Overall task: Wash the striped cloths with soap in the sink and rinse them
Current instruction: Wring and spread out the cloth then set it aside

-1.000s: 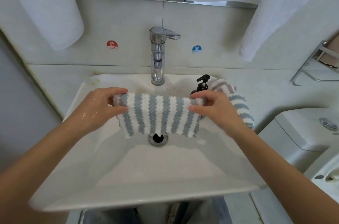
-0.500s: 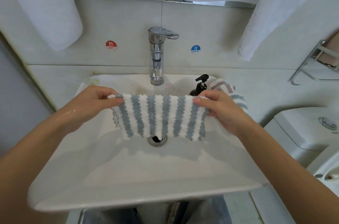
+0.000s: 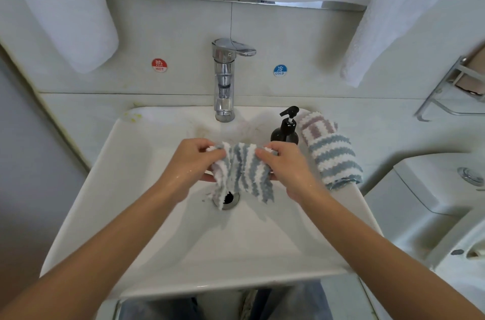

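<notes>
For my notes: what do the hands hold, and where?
Both the left hand and right hand grip one striped cloth at its upper edge.

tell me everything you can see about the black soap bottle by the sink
The black soap bottle is a dark, glossy, round-bodied pump dispenser with a black pump head whose nozzle points left. It stands upright on the sink's back right rim, right of the tap. The folded striped cloths lie close against its right side. The right hand hides its base; no hand touches it.
</notes>
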A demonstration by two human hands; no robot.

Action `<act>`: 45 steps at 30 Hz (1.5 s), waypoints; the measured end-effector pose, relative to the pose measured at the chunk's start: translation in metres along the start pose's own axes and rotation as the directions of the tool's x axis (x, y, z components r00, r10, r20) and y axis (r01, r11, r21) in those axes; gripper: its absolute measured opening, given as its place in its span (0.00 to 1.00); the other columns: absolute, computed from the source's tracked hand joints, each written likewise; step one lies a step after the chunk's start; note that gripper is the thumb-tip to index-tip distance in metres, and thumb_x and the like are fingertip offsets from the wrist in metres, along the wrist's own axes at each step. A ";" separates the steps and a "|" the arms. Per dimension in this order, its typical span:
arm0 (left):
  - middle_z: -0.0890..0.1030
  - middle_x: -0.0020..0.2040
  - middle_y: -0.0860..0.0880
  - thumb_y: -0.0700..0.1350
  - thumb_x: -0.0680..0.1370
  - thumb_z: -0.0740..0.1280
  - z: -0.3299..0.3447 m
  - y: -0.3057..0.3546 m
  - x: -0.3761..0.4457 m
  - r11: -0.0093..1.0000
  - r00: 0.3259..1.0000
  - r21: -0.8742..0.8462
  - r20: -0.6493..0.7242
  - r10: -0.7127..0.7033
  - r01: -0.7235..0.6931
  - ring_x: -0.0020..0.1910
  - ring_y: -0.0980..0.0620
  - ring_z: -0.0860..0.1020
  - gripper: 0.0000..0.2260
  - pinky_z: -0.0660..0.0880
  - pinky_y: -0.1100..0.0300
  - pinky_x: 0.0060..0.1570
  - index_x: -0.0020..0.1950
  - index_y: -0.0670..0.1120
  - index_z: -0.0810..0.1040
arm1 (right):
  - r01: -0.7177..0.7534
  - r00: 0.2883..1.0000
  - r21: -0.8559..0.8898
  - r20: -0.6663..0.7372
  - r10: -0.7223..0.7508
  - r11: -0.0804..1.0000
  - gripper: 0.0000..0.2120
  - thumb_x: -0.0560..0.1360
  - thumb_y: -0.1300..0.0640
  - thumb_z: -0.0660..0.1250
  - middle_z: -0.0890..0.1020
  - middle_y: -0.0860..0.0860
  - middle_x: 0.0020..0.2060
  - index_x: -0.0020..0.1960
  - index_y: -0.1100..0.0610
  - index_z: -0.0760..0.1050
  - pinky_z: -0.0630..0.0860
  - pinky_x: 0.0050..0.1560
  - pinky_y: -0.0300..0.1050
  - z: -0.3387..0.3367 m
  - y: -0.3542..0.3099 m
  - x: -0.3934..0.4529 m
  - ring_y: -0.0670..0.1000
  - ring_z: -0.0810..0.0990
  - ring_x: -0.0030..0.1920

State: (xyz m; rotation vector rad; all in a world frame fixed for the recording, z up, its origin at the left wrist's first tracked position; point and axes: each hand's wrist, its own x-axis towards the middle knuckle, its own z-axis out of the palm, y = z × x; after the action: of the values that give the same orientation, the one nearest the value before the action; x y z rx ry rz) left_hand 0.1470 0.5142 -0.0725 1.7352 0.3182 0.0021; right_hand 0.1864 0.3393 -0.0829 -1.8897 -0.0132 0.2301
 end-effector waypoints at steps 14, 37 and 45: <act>0.77 0.54 0.60 0.27 0.72 0.61 0.019 0.006 -0.016 0.849 0.848 0.274 0.428 0.314 -0.452 0.55 0.61 0.77 0.30 0.73 0.69 0.43 0.62 0.58 0.74 | 0.211 0.973 -0.068 0.104 -0.204 0.975 0.11 0.71 0.51 0.74 0.82 0.45 0.42 0.51 0.50 0.77 0.79 0.49 0.44 0.000 -0.004 -0.018 0.44 0.81 0.44; 0.82 0.45 0.56 0.47 0.73 0.75 0.016 0.018 0.001 0.862 0.805 0.201 0.502 0.316 -0.464 0.47 0.54 0.79 0.04 0.77 0.57 0.45 0.45 0.52 0.81 | 0.294 0.894 0.065 0.335 -0.298 0.954 0.04 0.78 0.60 0.66 0.80 0.57 0.45 0.50 0.56 0.80 0.74 0.51 0.47 -0.082 -0.011 -0.026 0.53 0.79 0.47; 0.81 0.37 0.51 0.39 0.77 0.68 0.052 0.028 -0.009 0.954 0.846 0.007 0.465 0.262 -0.299 0.40 0.56 0.81 0.09 0.79 0.62 0.41 0.40 0.42 0.71 | 0.387 0.917 -0.221 0.199 -0.347 0.895 0.11 0.80 0.56 0.64 0.73 0.51 0.32 0.39 0.49 0.74 0.69 0.34 0.44 -0.115 -0.001 -0.035 0.50 0.71 0.32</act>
State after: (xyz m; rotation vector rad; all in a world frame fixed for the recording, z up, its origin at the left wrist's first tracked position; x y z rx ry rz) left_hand 0.1532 0.4573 -0.0535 1.7865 -0.2937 -0.2103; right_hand 0.1712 0.2273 -0.0414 -2.0787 -0.5274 0.1169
